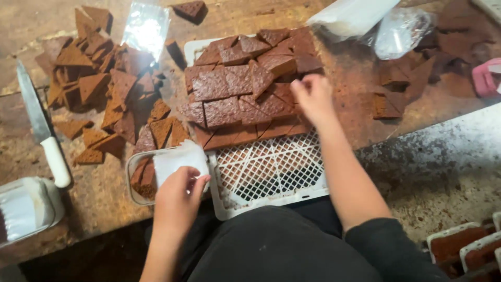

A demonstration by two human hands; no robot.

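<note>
reaching over the white lattice tray (271,177), the right hand (313,96) rests with curled fingers on the brown cake squares (235,89) at the tray's far half; whether it grips a piece cannot be told. the tray's near half is bare mesh, open between the 2 forearms, and its near edge overhangs the table (365,78) toward the person's lap. the left hand (177,196) pinches a white paper sheet (180,159) at the rim of a small clear container (136,180), which holds brown pieces and sits touching the tray's left edge. beyond it, a loose heap of triangular cake offcuts (104,89) spreads across the left of the table, leaving only a narrow strip beside the tray. a white-handled knife (44,133) lies at the far left, blade pointing away, just above a closed white container (26,209) at the table's near edge. clear plastic bags (146,26) lie at the far side, more cake pieces (402,83) to the right, and filled containers (464,245) sit at the lower right corner.
</note>
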